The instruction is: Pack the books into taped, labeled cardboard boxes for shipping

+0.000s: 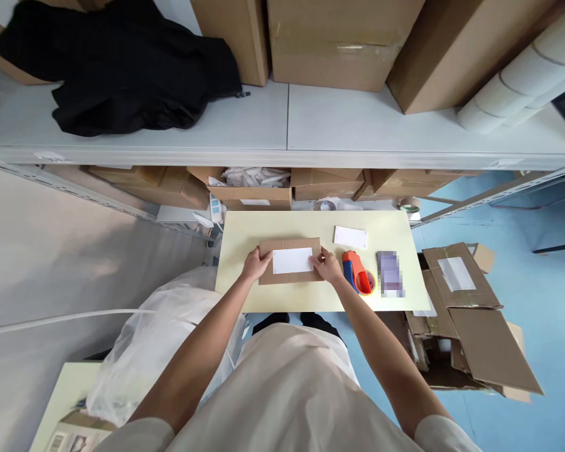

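A flat cardboard box (289, 243) lies on the pale yellow table in front of me, with a white label (292, 260) on its top face. My left hand (256, 263) is closed on the box's left edge, its fingertips close to the label's left end. At the other end, my right hand (328, 266) is closed on the right edge, and its fingers touch the label's right end. An orange and blue tape dispenser (355, 271) with a roll of tape rests just right of that hand. Beyond it are a stack of white labels (350, 236) and a blurred purple item (390, 274).
A grey shelf (245, 119) with cartons (339, 47), a black garment (141, 69) and white rolls (513, 88) stands beyond the table (235, 226). Opened cardboard boxes (492, 348) pile up at right. Translucent plastic sheeting (164, 326) bulges at left.
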`<action>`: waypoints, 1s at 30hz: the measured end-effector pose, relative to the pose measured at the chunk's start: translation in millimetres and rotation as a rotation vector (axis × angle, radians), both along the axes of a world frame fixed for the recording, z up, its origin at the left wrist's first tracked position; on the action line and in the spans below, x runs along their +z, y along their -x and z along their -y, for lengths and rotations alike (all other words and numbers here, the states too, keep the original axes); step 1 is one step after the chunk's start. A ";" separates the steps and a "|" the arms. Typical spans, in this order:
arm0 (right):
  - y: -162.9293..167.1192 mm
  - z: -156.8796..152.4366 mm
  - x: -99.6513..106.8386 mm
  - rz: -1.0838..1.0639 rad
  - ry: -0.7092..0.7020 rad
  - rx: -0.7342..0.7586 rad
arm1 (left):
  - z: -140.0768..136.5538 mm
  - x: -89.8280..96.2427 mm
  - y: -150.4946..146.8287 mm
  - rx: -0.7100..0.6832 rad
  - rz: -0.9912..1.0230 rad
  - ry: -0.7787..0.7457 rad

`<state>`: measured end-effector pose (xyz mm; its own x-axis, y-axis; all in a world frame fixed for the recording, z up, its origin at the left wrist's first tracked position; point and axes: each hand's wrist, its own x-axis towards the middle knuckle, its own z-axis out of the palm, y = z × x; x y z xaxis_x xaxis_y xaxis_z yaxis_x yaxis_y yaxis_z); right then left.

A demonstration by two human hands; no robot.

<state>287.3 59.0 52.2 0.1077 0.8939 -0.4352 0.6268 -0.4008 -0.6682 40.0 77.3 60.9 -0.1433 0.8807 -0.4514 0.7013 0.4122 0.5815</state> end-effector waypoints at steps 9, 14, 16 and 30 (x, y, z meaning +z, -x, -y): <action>-84.2 78.7 -17.6 0.319 -0.257 -0.033 | -23.8 18.3 -87.7 -0.391 -0.237 -0.422; -98.2 85.3 -34.3 0.329 0.087 0.014 | -42.4 9.4 -148.9 -0.638 -0.243 -0.233; -102.9 84.0 -31.5 0.247 0.069 -0.012 | -44.9 10.0 -159.6 -0.613 -0.255 -0.218; -140.7 76.8 -49.9 -0.907 -0.008 -0.442 | -97.6 26.2 -234.2 -0.508 0.376 0.703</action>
